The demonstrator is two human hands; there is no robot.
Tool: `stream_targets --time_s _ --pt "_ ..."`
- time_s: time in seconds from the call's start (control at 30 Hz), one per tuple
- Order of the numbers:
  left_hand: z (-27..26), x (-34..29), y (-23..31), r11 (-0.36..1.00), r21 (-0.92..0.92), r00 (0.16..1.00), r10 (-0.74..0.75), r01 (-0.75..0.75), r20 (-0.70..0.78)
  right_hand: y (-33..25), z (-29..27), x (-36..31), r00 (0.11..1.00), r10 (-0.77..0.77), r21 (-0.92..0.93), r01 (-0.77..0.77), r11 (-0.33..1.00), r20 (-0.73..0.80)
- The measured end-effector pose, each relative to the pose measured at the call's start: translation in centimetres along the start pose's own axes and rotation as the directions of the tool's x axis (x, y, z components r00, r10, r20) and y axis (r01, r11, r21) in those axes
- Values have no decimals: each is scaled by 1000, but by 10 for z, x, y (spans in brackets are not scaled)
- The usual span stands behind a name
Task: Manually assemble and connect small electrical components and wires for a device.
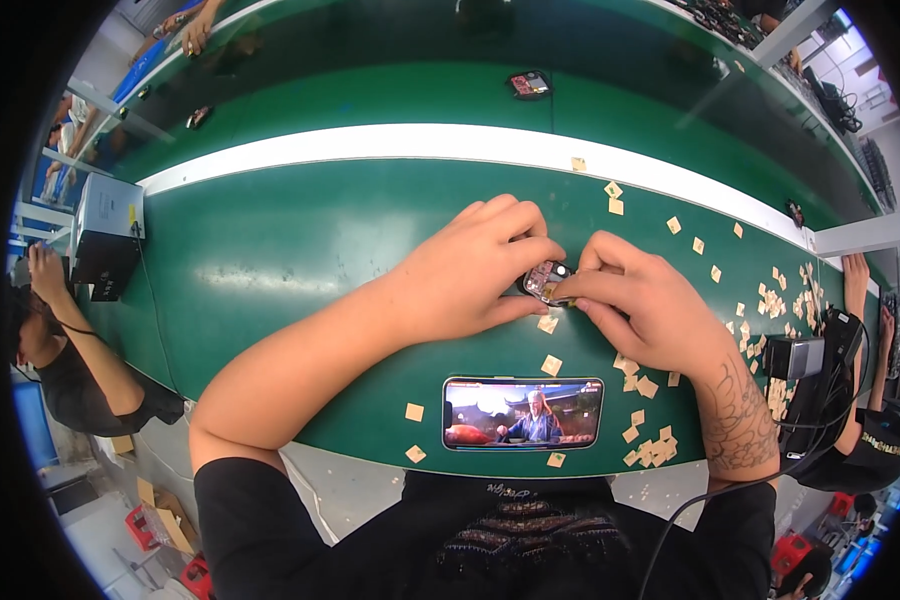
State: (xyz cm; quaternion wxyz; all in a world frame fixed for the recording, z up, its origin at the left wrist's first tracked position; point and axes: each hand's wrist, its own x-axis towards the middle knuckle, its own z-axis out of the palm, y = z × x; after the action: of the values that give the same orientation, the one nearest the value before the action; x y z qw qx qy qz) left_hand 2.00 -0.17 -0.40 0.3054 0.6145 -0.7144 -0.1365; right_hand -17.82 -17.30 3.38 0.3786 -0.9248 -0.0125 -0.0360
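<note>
Near the middle of the green bench [290, 235], a small electronic device [544, 281] with a dark rim and reddish inner parts is held up by my left hand [480, 262]. Its fingers and thumb close on the device's left side. My right hand [642, 300] meets the right side, index finger reaching over the device and thumb tucked close to it. Whatever may be pinched in those right fingertips is hidden. Small pale-yellow squares [656, 452] lie scattered below and right of my hands. Nearer me, a phone [523, 413] lies flat, playing a video.
A white rail [370, 143] borders a farther green strip with another small device [528, 85]. A grey-black box [105, 237] stands left, a smaller black box [794, 358] right. Cables hang at the right. Other people sit at both sides.
</note>
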Motion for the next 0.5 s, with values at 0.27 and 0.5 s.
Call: stream_targets --time_s 0.27,0.5 --pt "1 -5 8 998 9 998 -58 58 -30 -8 5 -3 995 -92 -463 66 884 -32" --pt "2 1 14 996 64 997 -59 62 -47 -15 14 -3 995 -83 -598 34 801 -55"
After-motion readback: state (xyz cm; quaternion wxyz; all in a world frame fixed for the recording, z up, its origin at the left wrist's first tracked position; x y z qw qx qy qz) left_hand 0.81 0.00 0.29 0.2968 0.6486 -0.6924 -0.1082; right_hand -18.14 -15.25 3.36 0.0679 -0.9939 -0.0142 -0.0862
